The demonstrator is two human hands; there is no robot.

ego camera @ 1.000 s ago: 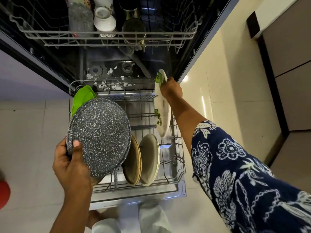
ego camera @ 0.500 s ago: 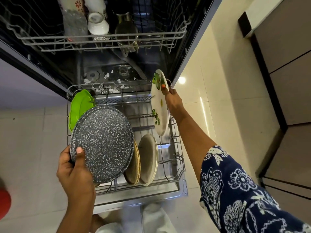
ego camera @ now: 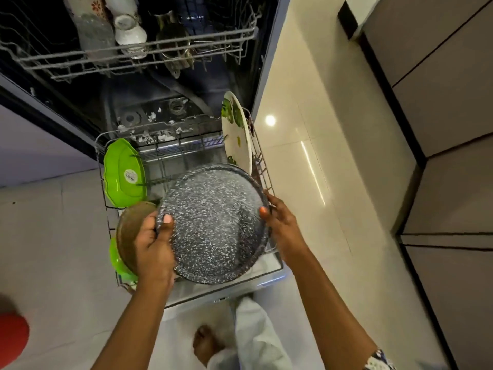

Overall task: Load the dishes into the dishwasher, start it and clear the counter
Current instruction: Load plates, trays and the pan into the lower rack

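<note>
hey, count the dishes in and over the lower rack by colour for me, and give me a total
Green: 2, green plate and green dish
White floral: 1, floral plate
Brown: 1, brown plate
Speckled grey: 1, speckled plate, held in both hands
Total: 5

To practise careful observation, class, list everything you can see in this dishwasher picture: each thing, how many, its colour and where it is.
Speckled round metal pan: one, dark grey with white flecks, held over the lower rack.
Wire lower rack: one, grey, pulled out.
Wire upper rack: one, grey, at top, holding cups and glasses.
White plate with green leaf print: one, on edge at the rack's right side.
Bright green plastic plate: one, on edge at the rack's left.
Brown round plate: one, behind the left hand.
Red object: one, on the floor at left, cut off.
Left hand: grips the pan's left rim.
Right hand: fingers on the pan's right rim.
</note>
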